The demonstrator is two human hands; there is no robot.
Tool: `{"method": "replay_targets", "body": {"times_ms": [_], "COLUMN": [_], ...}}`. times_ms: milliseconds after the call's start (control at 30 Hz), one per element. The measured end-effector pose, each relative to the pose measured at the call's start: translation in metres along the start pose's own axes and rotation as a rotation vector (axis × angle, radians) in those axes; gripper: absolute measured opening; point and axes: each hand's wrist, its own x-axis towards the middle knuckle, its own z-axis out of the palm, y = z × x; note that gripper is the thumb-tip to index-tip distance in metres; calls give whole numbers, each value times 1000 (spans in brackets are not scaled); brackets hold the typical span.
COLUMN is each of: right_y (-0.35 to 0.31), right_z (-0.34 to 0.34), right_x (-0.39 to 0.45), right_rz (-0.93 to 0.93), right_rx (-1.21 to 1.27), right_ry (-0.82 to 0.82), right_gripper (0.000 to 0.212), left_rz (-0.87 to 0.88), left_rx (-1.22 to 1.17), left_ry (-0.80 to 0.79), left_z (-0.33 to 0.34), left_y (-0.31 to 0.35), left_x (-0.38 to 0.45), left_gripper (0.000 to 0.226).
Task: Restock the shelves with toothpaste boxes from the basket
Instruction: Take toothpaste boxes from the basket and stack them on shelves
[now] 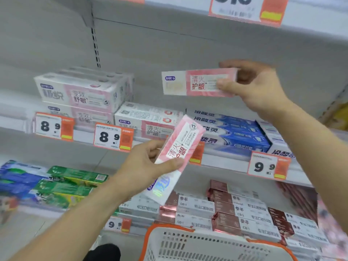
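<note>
- R hand [258,89] pinches 1 pink-white toothpaste box [197,82] by its R end, thumb on the front face and fingers behind. Box is level, label out, raised over the shelf row – prob. held that way so it goes down flat on the matching stack w/ the print facing shoppers.
- L hand [145,164] grips a 2nd pink box [178,153], thumb across the front and fingers curled behind. It's tilted, pink end up toward the shelf, white end down. Looks like it's waiting its turn, low and out of the R hand's path.
- Hands well apart, each clamped on its own box; so 2 boxes in hand, 1 per hand.
- Likely target: matching pink stack [148,121] on the middle shelf [224,162], just below the raised box. At least 2 tiers seen there; depth hidden.
- L of it: taller white-pink stack [82,93], at least 2 tiers, top one several boxes deep. Can't count exactly, blurred.
- R of it: blue boxes [239,132], abt 4 rows stepped back.
- Price tags [113,137] on that shelf edge: 2 read 8.9, 1 reads 9.9, and 1 more is mostly behind the L-hand box.
- Basket [207,245] at bottom centre, white w/ orange rim, below both hands. Only rim and wall show, so what's left inside can't be told.
</note>
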Motion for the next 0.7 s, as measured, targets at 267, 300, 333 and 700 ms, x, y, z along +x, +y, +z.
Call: {"method": "replay_targets", "body": {"times_ms": [267,300,333,700], "right_y": [19,21,22,40], "right_z": [56,59,62,88], "right_x": [74,79,82,78], "right_rz": [52,50,45,201], "right_rx": [-32,-33,-43,-20], "right_ry": [-252,-262,-267,-383], "right_gripper": [35,33,32,37], "left_rz": [15,21,25,28], "left_rx": [53,46,41,67], "left_ry": [-28,-29,-33,-90], "left_z": [-6,-6,-6,-2], "left_y": [-5,-5,-5,-9], "left_x": [4,5,6,14], "left_gripper": [41,41,41,45]}}
